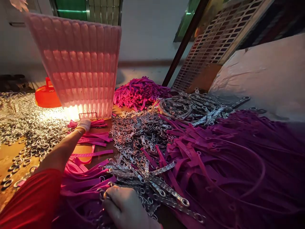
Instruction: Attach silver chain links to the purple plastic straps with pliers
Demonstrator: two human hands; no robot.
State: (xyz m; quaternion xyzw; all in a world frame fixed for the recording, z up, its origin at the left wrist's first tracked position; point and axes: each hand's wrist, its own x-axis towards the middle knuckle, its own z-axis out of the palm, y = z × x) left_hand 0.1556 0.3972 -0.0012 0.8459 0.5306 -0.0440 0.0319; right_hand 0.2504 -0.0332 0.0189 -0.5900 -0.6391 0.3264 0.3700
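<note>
My left hand [84, 125], in a pale knit glove, reaches forward onto a small stack of pink strips [98, 123] beside a thin wire stand [88, 115]. Its fingers are hidden by the back of the glove. Nearer to me, my bare right hand [126, 205] is closed in a pinch at the edge of a heap of metal link pieces with ringed ends [166, 187]. Small rings show by its fingertips, but what they grip is unclear. Magenta strips [83, 184] lie left of this hand, and several pink strips [95, 138] lie in a row between both hands.
Loose metal rings [43, 136] cover the left side. A lit red lamp [47, 95] stands behind a tall translucent ribbed panel [81, 63]. Magenta strips are heaped at the back [143, 92] and right [238, 165]. More metal pieces [140, 130] fill the middle.
</note>
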